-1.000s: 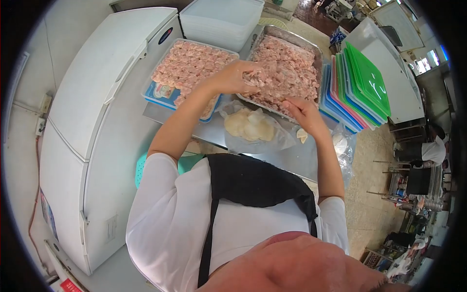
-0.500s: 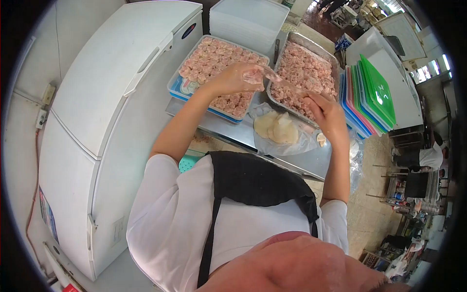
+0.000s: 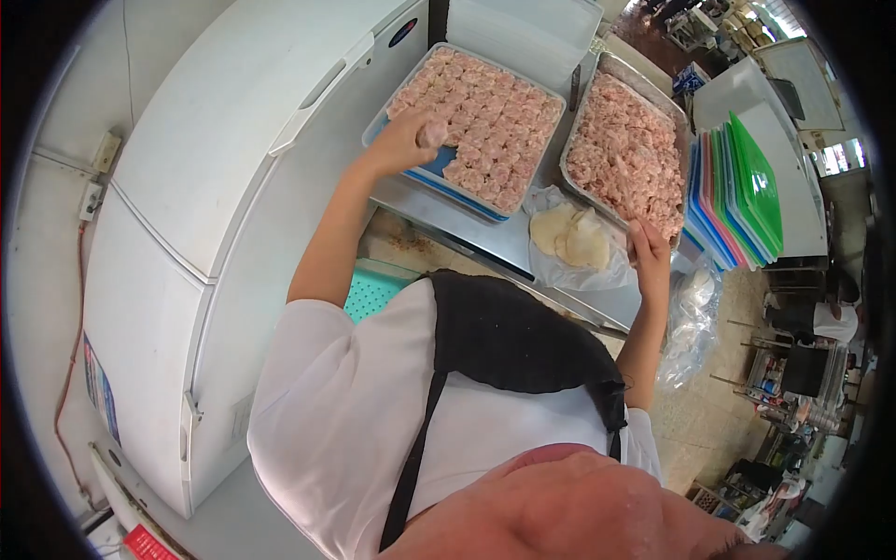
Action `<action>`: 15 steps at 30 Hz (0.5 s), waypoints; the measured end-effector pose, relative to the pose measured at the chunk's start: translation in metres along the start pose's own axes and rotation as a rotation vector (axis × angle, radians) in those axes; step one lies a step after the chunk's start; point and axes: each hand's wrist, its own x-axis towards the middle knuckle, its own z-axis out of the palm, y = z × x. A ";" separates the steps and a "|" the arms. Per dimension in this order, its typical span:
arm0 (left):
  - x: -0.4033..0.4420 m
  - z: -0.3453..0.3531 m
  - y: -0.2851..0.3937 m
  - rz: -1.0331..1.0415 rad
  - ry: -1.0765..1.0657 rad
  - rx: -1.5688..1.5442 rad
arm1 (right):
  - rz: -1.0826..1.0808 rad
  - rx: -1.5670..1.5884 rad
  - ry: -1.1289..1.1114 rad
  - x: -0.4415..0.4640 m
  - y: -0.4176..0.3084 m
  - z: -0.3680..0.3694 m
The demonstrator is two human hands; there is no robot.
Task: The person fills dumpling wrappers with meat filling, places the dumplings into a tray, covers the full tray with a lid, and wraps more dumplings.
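My left hand [image 3: 397,145] holds a small lump of pink meat [image 3: 432,133] at its fingertips, above a blue-based tray [image 3: 498,214]. Rows of small meat portions [image 3: 495,117] cover most of that tray, with a bare blue patch under the lump. My right hand [image 3: 649,250] is closed at the near edge of a metal tray [image 3: 689,154] full of ground meat [image 3: 621,145]. What its fingers grip is too unclear to name. Between the hands, round pale wrappers [image 3: 583,241] lie on a clear plastic bag.
White stacked trays [image 3: 523,42] stand behind the portions. Upright green, blue and pink lids [image 3: 737,187] are right of the metal tray. A white freezer [image 3: 224,140] fills the left. A plastic bag [image 3: 691,322] hangs at the right; another person [image 3: 833,320] is farther off.
My left hand has moved from the ground meat to the tray of portions, carrying a lump. My right hand has drawn back toward the near edge. The view has shifted left.
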 end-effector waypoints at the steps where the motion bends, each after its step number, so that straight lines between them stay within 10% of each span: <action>1: -0.005 0.010 -0.010 0.096 0.082 0.121 | 0.038 0.036 0.031 -0.007 0.007 -0.002; 15: 0.015 0.066 -0.003 -0.092 0.108 0.161 | 0.136 0.114 0.110 -0.025 0.030 -0.028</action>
